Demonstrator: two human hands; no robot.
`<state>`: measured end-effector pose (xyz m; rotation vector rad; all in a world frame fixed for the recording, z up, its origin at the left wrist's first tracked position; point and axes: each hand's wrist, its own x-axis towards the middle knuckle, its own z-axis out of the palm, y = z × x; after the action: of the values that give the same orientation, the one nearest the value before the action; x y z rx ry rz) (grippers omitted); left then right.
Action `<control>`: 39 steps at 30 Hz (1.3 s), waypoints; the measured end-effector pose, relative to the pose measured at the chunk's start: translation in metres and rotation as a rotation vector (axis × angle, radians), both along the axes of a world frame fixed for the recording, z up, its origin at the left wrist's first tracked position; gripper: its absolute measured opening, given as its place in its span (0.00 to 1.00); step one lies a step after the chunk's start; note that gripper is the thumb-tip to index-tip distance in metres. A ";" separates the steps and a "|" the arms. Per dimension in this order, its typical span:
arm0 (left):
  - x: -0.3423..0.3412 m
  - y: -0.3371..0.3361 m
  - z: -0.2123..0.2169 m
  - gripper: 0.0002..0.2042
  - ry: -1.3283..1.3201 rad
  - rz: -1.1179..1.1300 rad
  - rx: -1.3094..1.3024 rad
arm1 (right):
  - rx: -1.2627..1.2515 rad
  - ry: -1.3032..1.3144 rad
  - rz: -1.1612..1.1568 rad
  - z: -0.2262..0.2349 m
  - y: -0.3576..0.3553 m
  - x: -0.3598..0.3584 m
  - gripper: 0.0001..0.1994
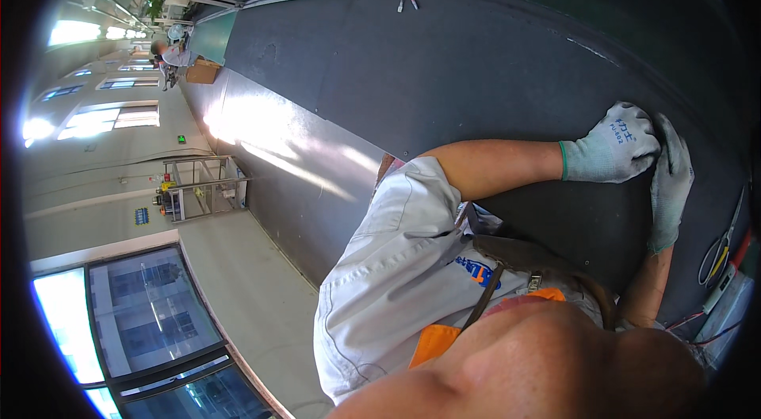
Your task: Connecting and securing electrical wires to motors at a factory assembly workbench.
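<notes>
Two white-grey knit gloves (604,151), 3 o'clock | left hand (622,141) curled, right hand (672,181) bent, we can't tell if gripping | dark-grey flat tabletop (507,78) beneath | keep light, clear of loop-handled metal scissors (726,240), 5 o'clock from gloves

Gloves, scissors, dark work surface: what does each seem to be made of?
Gloves: likely knitted fabric, matte, by the textured look and green-edged cuff. Scissors: probably metal, by their slim, faintly shiny blades. Work surface: perhaps rubber or laminate, looking dull, smooth.
</notes>
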<state>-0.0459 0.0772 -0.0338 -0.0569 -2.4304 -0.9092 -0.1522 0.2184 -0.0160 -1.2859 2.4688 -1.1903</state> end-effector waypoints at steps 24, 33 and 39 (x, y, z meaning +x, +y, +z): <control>0.001 0.001 0.002 0.06 0.047 0.029 -0.012 | 0.004 0.035 -0.009 0.001 0.000 0.000 0.21; 0.001 0.001 0.004 0.06 0.051 0.026 -0.008 | 0.020 0.043 -0.016 0.003 0.000 0.001 0.21; 0.002 0.000 0.004 0.06 0.020 0.024 -0.018 | 0.018 0.031 -0.020 0.004 -0.002 0.002 0.21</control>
<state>-0.0440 0.0772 -0.0297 -0.0431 -2.4157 -0.8723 -0.1502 0.2164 -0.0122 -1.2879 2.5133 -1.1583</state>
